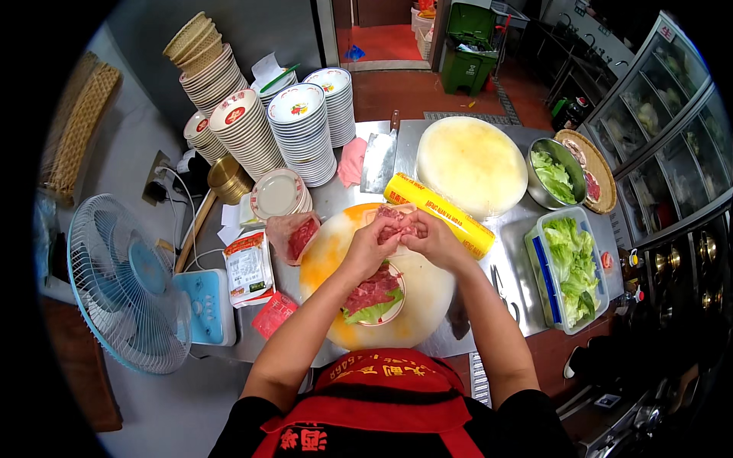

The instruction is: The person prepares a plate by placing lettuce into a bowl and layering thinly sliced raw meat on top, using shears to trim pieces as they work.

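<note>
Both my left hand and my right hand grip pieces of raw sliced meat, fingertips close together above a round, stained cutting board. Beneath them on the board a clear plastic tray shows in part. Nearer to me, a round plate bears lettuce leaves with red meat slices on top. A plastic bag of red meat lies at the board's left edge. A yellow roll of cling film rests behind my right hand.
A cleaver, a pink cloth and a second round board lie behind. Stacked bowls and a fan stand left. Rightward are scissors, a lettuce tub, a metal bowl and a woven tray.
</note>
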The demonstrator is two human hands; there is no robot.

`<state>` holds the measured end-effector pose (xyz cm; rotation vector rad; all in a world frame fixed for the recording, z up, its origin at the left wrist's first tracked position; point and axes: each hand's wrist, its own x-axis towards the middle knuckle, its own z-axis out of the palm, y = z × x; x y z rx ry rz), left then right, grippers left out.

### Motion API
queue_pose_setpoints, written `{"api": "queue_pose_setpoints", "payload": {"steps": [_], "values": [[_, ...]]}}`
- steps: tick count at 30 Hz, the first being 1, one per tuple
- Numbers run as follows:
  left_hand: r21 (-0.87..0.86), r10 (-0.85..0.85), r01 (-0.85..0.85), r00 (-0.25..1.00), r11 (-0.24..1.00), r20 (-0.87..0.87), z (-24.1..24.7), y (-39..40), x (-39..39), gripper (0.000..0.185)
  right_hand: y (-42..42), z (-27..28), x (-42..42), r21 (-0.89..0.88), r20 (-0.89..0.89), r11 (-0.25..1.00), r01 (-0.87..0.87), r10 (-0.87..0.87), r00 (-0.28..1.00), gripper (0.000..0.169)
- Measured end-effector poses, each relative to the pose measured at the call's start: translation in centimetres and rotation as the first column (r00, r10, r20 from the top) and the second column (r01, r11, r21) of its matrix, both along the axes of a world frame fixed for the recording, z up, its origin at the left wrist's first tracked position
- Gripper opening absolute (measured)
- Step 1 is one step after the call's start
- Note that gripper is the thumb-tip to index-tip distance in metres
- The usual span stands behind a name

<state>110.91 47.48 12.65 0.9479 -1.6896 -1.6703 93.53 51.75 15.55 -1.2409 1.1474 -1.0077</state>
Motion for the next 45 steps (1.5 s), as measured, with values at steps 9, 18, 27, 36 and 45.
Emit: {"api": "queue_pose_setpoints", "payload": {"steps": [9,18,27,36,45], "values": [[-0.474,0.094,-0.025,0.988,0.88,0.123,1.2,0.8,0.0,0.013,0.7,0.3,0.5,0.006,0.147,0.999,0.051,-0.051,0.988,0.023],[0.181,0.039,-0.025,0.996,0.983,-0.076,1.5,1.0,0.3,0.011,1.0,-0.9,-0.4,0.038,-0.16,0.982,0.184,-0.176,0.971,0.014],[0.432,0.013,0.087,0.975,0.897,-0.223,0.6,0.8,1.1,0.008,1.0,-1.1,-0.1,0.242,0.407,0.959,0.149,-0.239,0.882,0.013],[0.51,0.065,0.112,0.946,0.853,-0.316,1.3,1.4,0.8,0.011,1.5,0.2,-0.5,0.278,0.364,0.959,0.061,-0.164,0.917,0.012],[0.471,0.224,0.079,0.804,0.878,-0.552,2.1,1.7,0.6,0.015,2.4,1.6,0.7,0.287,0.455,0.958,0.02,-0.154,0.877,0.007]]}}
